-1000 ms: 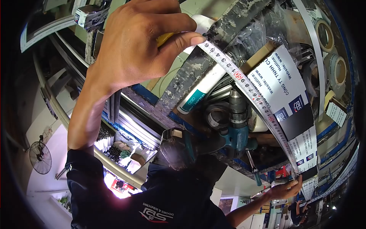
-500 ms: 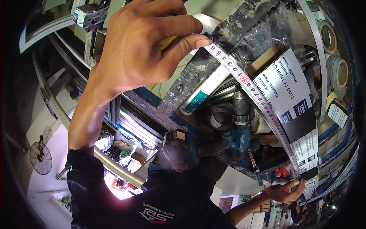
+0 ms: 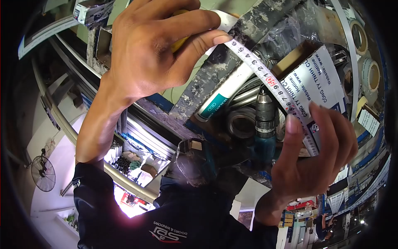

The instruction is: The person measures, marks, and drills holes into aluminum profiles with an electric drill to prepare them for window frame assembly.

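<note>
My left hand (image 3: 153,54) is closed around a tape measure; a bit of its yellow case (image 3: 180,43) shows behind the fingers. Its thumb presses the white tape blade (image 3: 253,62) close to the number 56. The blade runs down to the right beside a profile wrapped in printed white film (image 3: 327,83). Over that profile is my right hand (image 3: 319,153), thumb and fingers spread apart, with the blade visible between them. Below the blade, a teal cordless drill (image 3: 265,120) points its chuck upward, its body partly hidden by shadow.
A white and teal sealant tube (image 3: 226,93) lies by a worn grey metal bar (image 3: 207,79). Near it sits a dark tape roll (image 3: 241,123). More tape rolls (image 3: 370,74) are at the right, and clear plastic wrap (image 3: 282,33) lies at the top. A fan (image 3: 42,172) stands at far left.
My right hand has come up from the profile's far lower end to its middle, and its fingers have spread. My left hand still holds the tape measure in nearly the same place.
</note>
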{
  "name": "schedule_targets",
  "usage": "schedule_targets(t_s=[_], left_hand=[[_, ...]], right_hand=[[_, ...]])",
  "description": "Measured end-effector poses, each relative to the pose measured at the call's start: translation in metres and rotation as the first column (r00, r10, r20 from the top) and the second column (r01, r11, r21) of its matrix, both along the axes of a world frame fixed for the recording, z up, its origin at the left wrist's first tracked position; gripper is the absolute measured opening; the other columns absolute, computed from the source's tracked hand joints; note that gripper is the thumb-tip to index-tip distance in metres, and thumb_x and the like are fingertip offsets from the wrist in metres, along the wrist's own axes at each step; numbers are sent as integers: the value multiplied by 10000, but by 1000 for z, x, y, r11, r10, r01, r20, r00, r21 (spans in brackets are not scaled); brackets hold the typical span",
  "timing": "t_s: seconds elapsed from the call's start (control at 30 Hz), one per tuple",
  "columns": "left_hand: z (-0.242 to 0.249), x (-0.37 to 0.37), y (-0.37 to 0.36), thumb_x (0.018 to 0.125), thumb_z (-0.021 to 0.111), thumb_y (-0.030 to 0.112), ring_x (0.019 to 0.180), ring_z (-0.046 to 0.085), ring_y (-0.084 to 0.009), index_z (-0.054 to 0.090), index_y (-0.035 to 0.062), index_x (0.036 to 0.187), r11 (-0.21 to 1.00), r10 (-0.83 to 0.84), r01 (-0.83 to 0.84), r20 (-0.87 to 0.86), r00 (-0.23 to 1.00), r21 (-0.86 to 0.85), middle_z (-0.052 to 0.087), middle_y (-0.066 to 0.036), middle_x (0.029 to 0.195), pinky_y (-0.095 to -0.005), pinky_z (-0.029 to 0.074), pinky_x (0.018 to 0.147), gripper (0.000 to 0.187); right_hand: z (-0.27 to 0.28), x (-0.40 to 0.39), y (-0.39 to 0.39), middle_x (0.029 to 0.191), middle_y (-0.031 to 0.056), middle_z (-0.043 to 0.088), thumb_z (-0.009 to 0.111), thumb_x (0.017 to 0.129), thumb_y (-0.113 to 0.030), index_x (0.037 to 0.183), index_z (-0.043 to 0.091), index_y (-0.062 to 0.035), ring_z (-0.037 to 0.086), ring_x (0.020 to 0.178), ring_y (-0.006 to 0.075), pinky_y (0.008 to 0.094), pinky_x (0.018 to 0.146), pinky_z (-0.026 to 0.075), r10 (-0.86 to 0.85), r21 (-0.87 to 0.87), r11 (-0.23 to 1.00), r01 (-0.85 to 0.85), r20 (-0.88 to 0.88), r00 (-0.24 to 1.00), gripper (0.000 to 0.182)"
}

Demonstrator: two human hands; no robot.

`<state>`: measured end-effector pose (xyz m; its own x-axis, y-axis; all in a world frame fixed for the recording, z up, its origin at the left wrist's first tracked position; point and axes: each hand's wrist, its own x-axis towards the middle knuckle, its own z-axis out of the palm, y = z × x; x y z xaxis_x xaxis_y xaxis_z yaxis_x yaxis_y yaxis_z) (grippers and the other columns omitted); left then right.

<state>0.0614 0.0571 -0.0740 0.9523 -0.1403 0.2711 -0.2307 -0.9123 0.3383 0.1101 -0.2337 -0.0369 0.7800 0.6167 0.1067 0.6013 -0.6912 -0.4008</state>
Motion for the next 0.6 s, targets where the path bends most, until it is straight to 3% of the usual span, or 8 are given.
schedule_targets(t_s=[0.03, 0.1, 0.2, 0.4, 0.53, 0.6], left_hand=[[-16, 0, 4, 859, 863, 181, 699, 603, -204, 796, 35, 848, 1000, 0, 4, 118, 993, -27, 669, -75, 764, -350, 472, 615, 161], [-20, -2, 5, 848, 866, 198, 664, 570, -184, 802, 52, 834, 997, 27, -15, 173, 985, -69, 653, -58, 729, -346, 447, 580, 161], [-11, -8, 2, 824, 911, 258, 728, 568, -195, 833, 77, 891, 991, 67, -59, 57, 996, -124, 669, -54, 797, -355, 449, 623, 209], [-14, -4, 5, 833, 904, 258, 703, 559, -194, 830, 74, 881, 987, 47, -29, 108, 993, -159, 658, -56, 765, -358, 441, 610, 204], [-16, -8, 5, 853, 887, 280, 703, 564, -198, 847, 89, 905, 996, 39, -31, 90, 995, -86, 672, -49, 772, -362, 451, 610, 202], [-7, -8, 3, 858, 886, 266, 760, 602, -223, 839, 69, 928, 998, 51, -51, -3, 999, -23, 692, -69, 832, -365, 479, 656, 215]], right_hand=[[-5, 1, 3, 1151, 112, 733, 823, 956, -161, 1159, 777, -22, 625, 1151, 298, 464, 975, 514, -1, 12, 1000, 1, -2, 1000, 250], [-15, 3, 8, 1128, 88, 732, 853, 930, -170, 1119, 794, -62, 622, 1121, 280, 435, 935, 515, -4, 37, 999, 4, -6, 1000, 225], [-23, -1, 9, 1111, 61, 727, 874, 915, -161, 1078, 795, -83, 616, 1104, 264, 419, 915, 513, -33, 71, 997, 36, -38, 999, 198], [-28, -4, 9, 1080, 38, 712, 888, 903, -138, 1035, 787, -99, 605, 1086, 244, 408, 903, 501, -72, 119, 990, 79, -68, 995, 171], [-30, -5, 8, 1092, 44, 710, 884, 908, -133, 1035, 786, -95, 606, 1095, 243, 409, 917, 496, -87, 127, 987, 98, -86, 992, 165], [-32, -5, 8, 1114, 56, 709, 878, 912, -122, 1040, 785, -91, 612, 1101, 249, 418, 931, 495, -76, 142, 986, 88, -90, 993, 161]])
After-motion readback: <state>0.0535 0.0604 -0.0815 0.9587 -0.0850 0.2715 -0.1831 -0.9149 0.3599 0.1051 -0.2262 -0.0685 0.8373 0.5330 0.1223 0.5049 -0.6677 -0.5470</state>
